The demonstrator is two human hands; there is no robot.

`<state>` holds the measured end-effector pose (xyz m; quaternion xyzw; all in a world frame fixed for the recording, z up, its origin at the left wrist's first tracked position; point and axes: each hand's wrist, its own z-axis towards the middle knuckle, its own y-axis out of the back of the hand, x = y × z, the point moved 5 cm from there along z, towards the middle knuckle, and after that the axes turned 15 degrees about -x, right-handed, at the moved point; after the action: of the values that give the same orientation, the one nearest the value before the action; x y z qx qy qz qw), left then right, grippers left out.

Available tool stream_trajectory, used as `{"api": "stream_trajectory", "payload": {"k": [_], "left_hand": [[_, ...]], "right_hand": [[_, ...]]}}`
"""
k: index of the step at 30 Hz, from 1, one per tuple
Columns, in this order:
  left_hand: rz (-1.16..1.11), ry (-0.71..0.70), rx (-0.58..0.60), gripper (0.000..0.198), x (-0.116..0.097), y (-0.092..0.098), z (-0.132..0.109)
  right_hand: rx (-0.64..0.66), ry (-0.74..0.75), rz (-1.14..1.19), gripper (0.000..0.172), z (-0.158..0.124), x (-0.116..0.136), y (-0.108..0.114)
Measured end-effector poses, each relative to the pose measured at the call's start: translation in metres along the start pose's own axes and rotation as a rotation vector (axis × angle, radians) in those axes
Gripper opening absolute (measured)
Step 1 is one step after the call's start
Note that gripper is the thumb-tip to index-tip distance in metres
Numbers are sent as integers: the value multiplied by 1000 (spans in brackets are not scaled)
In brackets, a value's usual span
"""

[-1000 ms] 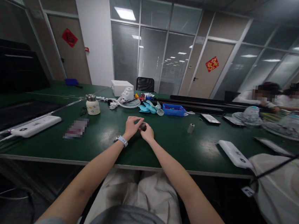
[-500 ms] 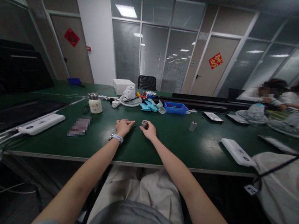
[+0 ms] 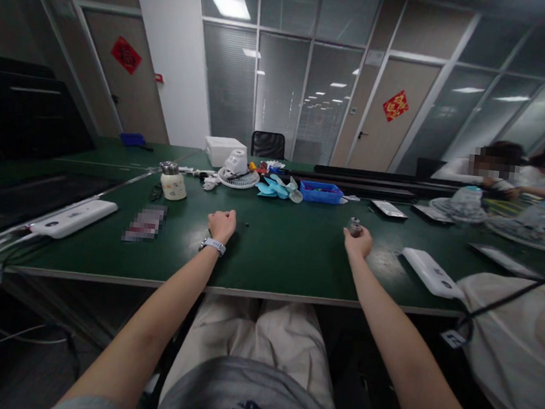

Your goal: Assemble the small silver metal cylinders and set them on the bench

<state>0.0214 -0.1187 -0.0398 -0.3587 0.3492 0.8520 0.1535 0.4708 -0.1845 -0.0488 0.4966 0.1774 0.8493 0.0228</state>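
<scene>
My right hand (image 3: 359,244) is closed around a small grey metal cylinder (image 3: 355,229) at the right of the green table (image 3: 291,258). Just behind it shows the top of a second metal cylinder (image 3: 354,221); whether the two touch, I cannot tell. Left of the middle, my left hand (image 3: 223,225), with a watch at the wrist, rests low over the table with its fingers curled in. What lies inside those fingers, if anything, is hidden. A tiny dark piece (image 3: 247,224) lies on the table to the right of that hand.
Behind my hands stand a blue tray (image 3: 322,193), pale blue fan blades (image 3: 274,188), a white fan part (image 3: 237,169) and a cream jar (image 3: 174,186). White power banks lie left (image 3: 76,219) and right (image 3: 432,273). Other people sit at the far right.
My right hand has moved right with its cylinder, from beside my left hand to the second cylinder. My left hand has curled its fingers and stayed nearly in place.
</scene>
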Motion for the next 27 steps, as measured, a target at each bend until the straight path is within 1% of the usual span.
{"api": "stream_trajectory", "payload": {"k": [2,4,6,8,9,10,11,12,13,15,16,17,18,19,21,23,25,27], "left_hand": [[2,11,3,41,0,1,0],[-1,22,-1,39,0,1,0],[-15,35,-14,36,-1,2,0],[-24,39,-25,34,-1,3,0],[-20,36,-24,34,-2,3,0],[-8,28,-18,35,-2,3,0],[9,18,-11,36,-3,2,0],[29,6,-4,37,-3,2,-1],[50,-6,0,39,-4,2,-1],[84,-28,1,40,-4,2,0],[96,-37,-1,40,-3,2,0],[106,-44,-4,40,-3,1,0],[113,-55,-7,39,-3,1,1],[119,-72,-7,39,-3,1,1],[129,-122,-2,38,-3,0,2],[133,-169,1,39,-4,-2,2],[129,-181,-9,39,-4,-3,2],[122,-163,-24,38,-3,-3,2]], "right_hand": [[-50,-47,-35,44,14,-13,5],[-66,-80,-54,44,20,-19,7],[-94,-78,-56,53,19,-16,11],[-207,-31,-66,70,12,-5,21],[-278,19,-69,76,5,5,27],[-328,90,-66,79,-3,17,32],[-332,184,-48,76,-14,31,33],[-276,298,-13,69,-27,46,30],[-158,418,35,62,-43,62,22],[188,603,130,50,-84,92,-4],[375,651,162,48,-107,104,-20],[530,665,175,50,-129,115,-35],[651,661,170,53,-149,125,-50],[737,654,155,55,-167,134,-64],[826,659,111,54,-195,151,-87],[852,690,74,44,-212,163,-101],[856,708,63,36,-218,169,-109],[841,701,84,33,-214,168,-109]]}}
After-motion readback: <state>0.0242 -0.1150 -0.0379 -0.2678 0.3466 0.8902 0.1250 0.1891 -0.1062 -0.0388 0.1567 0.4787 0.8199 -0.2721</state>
